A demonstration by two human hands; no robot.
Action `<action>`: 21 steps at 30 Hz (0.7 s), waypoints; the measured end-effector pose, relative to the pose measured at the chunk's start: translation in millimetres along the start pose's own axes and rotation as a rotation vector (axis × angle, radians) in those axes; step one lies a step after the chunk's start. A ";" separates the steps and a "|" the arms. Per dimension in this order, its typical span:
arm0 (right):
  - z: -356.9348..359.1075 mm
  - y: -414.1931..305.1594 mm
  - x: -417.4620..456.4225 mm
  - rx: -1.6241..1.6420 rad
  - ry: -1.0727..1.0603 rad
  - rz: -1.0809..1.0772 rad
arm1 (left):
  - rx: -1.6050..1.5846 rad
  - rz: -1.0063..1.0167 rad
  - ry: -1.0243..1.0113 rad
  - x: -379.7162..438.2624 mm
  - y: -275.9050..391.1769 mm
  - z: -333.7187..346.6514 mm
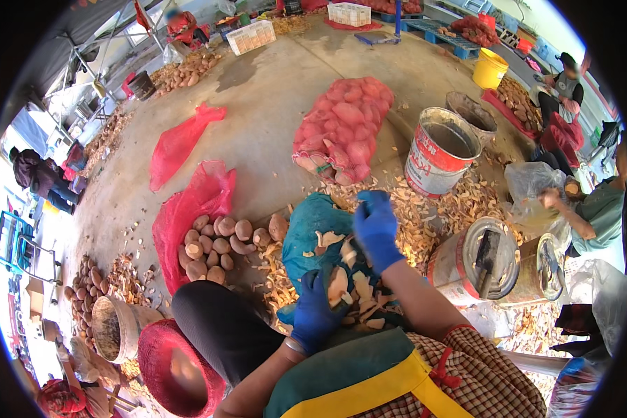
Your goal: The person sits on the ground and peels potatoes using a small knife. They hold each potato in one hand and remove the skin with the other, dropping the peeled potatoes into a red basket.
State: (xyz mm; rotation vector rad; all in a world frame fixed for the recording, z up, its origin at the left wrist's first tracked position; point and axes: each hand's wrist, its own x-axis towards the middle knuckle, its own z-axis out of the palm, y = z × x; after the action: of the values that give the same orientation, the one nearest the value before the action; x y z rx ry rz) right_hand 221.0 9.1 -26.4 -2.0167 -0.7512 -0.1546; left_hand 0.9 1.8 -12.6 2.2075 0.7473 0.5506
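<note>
My left hand (318, 311), in a blue glove, grips a partly peeled tuber (338, 286) with pale flesh showing. Above it and to the right, my right hand (377, 227), also gloved in blue, is raised with curled fingers. Whatever those fingers may hold is hidden and blurred. Between the hands is a blurred strip of peel (348, 254). Loose peelings (364, 292) lie on my lap, and others rest on a teal cloth (305, 230) spread over my legs. Unpeeled tubers (214, 243) sit on the floor at my left, beside a red mesh sack (190, 214).
A full mesh sack of tubers (345, 125) lies ahead. To the right stand an open paint bucket (441, 149) and a lidded bucket (475, 261) with a dark-bladed tool (486, 261) on top. A mesh-lined tub (180, 366) is at my left knee. Another person (595, 214) sits at right.
</note>
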 end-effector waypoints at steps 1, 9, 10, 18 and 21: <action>2.8 21.7 12.2 0.074 0.030 0.038 | 0.057 0.025 0.008 -0.3 0.4 -0.5; 16.3 0.4 -14.3 0.058 0.002 -0.181 | 0.102 0.058 -0.029 -4.1 -13.1 1.7; 13.2 8.7 -7.3 -0.076 0.044 -0.104 | 0.135 0.164 0.028 -10.3 -11.1 0.7; -14.1 -30.7 -29.4 0.400 -0.284 -0.334 | -0.098 -0.193 -0.105 4.8 1.6 9.2; 15.4 20.1 8.8 0.123 0.054 -0.149 | -0.055 -0.020 -0.037 -4.9 -10.7 7.3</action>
State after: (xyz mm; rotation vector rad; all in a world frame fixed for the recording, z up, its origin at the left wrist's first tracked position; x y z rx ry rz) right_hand 236.5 18.3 -46.3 -1.8339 -0.8566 -0.2427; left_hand -2.2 0.9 -26.1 2.1516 0.7264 0.5132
